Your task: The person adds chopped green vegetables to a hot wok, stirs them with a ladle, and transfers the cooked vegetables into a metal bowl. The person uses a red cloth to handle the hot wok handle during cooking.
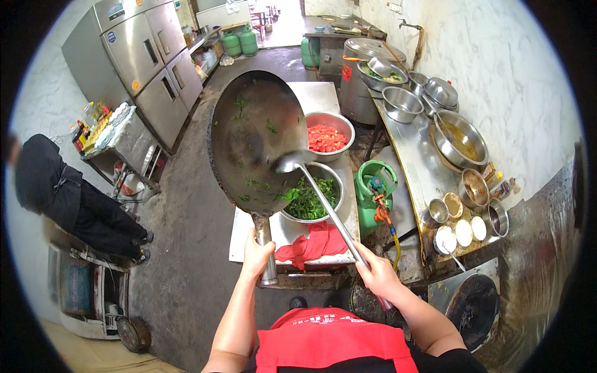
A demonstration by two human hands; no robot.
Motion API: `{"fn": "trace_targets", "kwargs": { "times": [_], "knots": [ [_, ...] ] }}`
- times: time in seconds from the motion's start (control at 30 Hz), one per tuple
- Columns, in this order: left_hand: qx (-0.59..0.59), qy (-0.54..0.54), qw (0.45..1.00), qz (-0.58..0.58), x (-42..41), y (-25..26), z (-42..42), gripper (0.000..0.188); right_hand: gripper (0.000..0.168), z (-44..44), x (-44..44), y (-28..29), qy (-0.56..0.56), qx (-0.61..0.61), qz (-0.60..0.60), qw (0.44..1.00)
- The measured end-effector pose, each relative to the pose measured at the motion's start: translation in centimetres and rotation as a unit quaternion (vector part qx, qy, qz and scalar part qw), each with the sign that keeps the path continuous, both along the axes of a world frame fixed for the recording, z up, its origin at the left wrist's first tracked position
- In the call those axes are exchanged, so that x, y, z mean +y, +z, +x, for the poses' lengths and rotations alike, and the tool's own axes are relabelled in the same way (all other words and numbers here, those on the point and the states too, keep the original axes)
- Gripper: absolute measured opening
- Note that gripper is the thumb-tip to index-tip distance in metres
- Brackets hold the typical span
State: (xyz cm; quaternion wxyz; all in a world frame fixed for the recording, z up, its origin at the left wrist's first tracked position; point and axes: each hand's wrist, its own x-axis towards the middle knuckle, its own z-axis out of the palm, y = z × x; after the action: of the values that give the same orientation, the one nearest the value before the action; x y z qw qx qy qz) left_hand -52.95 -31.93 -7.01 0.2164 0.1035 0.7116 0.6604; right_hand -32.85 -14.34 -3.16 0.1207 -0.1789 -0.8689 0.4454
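My left hand [257,254] grips the handle of a large wok [256,126], which is tilted up over the steel table [240,242]. Bits of chopped greens cling to its dark inside. In my right hand [375,270] is the long metal handle of a ladle [290,163], whose bowl is at the wok's lower right rim. Below that rim, a steel bowl holds chopped greens [313,198]; the wok hides part of it. Behind it, a second steel bowl [347,128] contains cut red pieces, seemingly tomato. A red cloth [319,245] lies near the table's front edge.
A green gas cylinder [373,212] with a valve and hose stands right of the table. Along the right wall, a counter [413,172] bears several steel bowls and seasoning cups. A person in black [70,191] stands at left, near a steel refrigerator [140,60].
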Motion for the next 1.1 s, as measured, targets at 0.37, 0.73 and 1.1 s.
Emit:
{"fn": "trace_targets", "kwargs": {
  "times": [0.37,0.73,1.1],
  "knots": [
    [-0.034,-0.027,0.999,0.011,0.4,1.8,0.7,0.032,0.046,-4.9,0.7,-0.8,-0.041,0.032,-0.089,0.995],
    [-0.016,-0.037,0.999,0.021,0.4,0.4,0.3,0.035,0.048,-3.3,0.8,-0.7,0.011,0.065,-0.423,0.904],
    [-0.003,-0.045,0.999,0.01,0.9,0.2,-0.3,0.039,0.049,-5.0,1.5,-4.6,0.042,0.043,-0.209,0.976]
  ]
}}
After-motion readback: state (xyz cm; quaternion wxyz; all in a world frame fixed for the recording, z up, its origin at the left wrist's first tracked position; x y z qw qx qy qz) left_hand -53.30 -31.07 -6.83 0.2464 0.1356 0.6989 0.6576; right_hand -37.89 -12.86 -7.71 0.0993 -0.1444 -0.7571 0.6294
